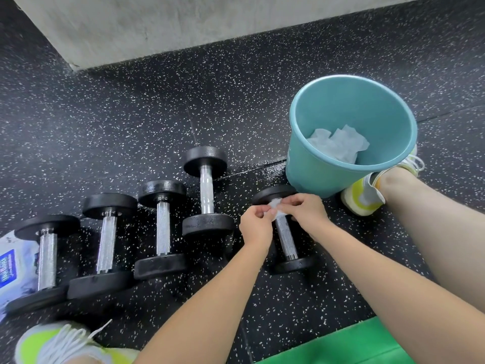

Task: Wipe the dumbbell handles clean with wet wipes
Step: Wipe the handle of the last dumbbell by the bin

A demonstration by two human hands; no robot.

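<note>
Gym floor, black speckled rubber matting [236, 106], row of dumbbells [162, 227] (chrome handles), green mat [349, 345]

Wipes pack [11, 269]: white lettering on a blue label panel, too blurred and distorted to read; no word or brand can be made out.
Bucket [315, 177]: a pale mark on the outer wall near the left edge, at the point [288, 156]; it is too small and cut off to read.
Dumbbell end plates [207, 225]: no legible weight numbers or markings.
Shoes [364, 198]: no legible logo or text.
Legible text overall: none.
</note>
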